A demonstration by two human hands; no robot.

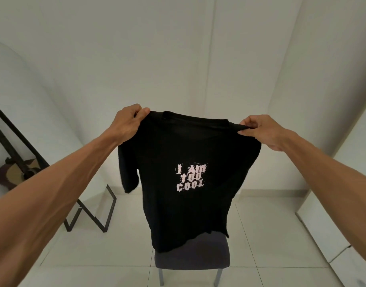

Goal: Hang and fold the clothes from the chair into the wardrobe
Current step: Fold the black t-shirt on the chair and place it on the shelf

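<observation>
- A black-framed standing mirror (22,137) leans at the far left; a guitar (14,168) shows in its glass.
- Plain white walls (157,59) rise behind, above a glossy white tiled floor (260,235).
- A dark-seated chair (191,255) with grey legs stands in the middle of the floor.
- A white cabinet front (343,204) runs along the right edge.
- The left hand (128,123) has its fingers curled tight, pinching one shoulder of the black T-shirt (188,204).
- The T-shirt hangs spread between both hands – print reading "I AM TOO COOL" facing the camera – its hem draped just over the chair seat.
- The right hand (260,131) pinches the other shoulder between thumb and fingers.
</observation>
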